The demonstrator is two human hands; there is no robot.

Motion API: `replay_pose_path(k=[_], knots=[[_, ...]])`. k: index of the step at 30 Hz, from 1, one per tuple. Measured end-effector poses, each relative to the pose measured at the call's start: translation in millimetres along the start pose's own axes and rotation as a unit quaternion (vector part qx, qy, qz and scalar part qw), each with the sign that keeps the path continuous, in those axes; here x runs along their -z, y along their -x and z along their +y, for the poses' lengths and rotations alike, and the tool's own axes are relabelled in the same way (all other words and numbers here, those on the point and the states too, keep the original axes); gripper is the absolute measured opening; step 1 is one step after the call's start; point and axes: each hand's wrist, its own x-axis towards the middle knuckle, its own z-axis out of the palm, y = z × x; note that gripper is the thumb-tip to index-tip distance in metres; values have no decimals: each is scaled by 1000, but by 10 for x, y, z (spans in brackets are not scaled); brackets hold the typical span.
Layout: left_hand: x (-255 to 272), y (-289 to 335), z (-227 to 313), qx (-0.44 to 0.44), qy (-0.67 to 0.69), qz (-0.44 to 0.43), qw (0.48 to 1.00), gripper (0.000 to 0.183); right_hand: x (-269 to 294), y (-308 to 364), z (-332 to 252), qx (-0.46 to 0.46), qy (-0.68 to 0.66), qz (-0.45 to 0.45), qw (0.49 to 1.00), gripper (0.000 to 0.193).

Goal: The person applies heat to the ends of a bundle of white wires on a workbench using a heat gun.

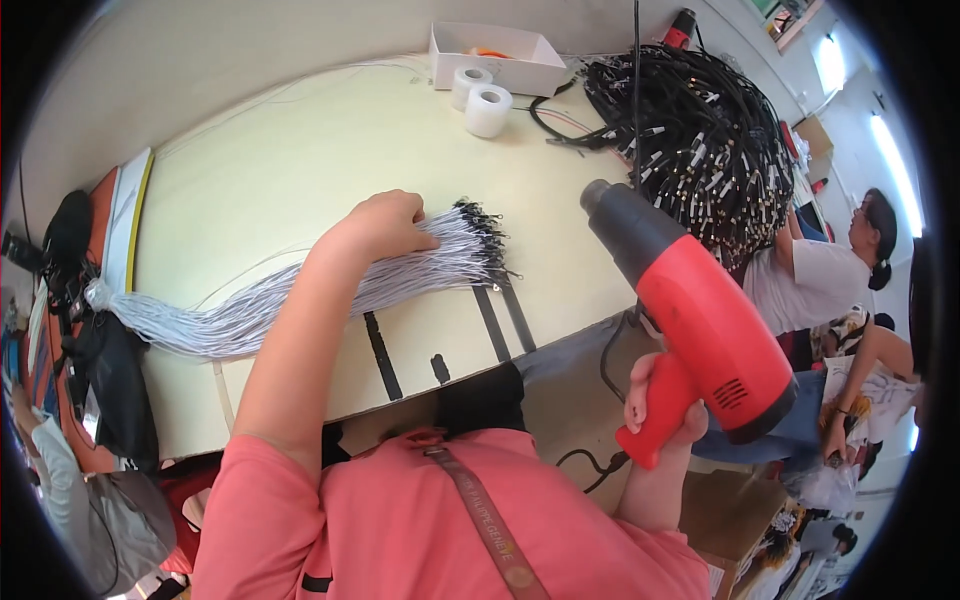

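Note:
A long bundle of thin white wires lies across the table, tied at its left end. Black sleeves and small metal terminals tip its right end. My left hand is closed over the upper edge of the bundle, close to those tips, with some fingertips hidden. On the right, my right hand is wrapped round the handle of a red and black heat gun. Its dark nozzle points up and left, apart from the wires.
A big heap of black cables sits at the far right of the table. Two rolls of clear tape stand beside a white box at the back. Black tape strips mark the near edge. Co-workers sit at right.

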Motion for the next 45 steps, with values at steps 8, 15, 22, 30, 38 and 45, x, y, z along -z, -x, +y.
replay_pose_path(k=[8, 15, 22, 30, 38, 45], knots=[[-68, -99, -251, 17, 274, 171, 946, 29, 13, -122, 91, -15, 18, -42, 999, 79], [-115, -255, -425, 24, 297, 159, 941, 31, -136, -224, 150, -1, 9, -35, 999, 80], [-74, -235, -424, 46, 362, 130, 922, 26, -226, -214, 145, -16, 3, 17, 1000, 77], [-44, -190, -399, 37, 497, 91, 862, 25, -192, -237, 183, 13, 23, 14, 1000, 78], [-64, -248, -494, 34, 504, 97, 858, 21, -183, -271, 171, 3, 24, 12, 1000, 76], [-43, -211, -408, 54, 524, 105, 844, 20, -171, -259, 171, -12, 4, 6, 1000, 67]])
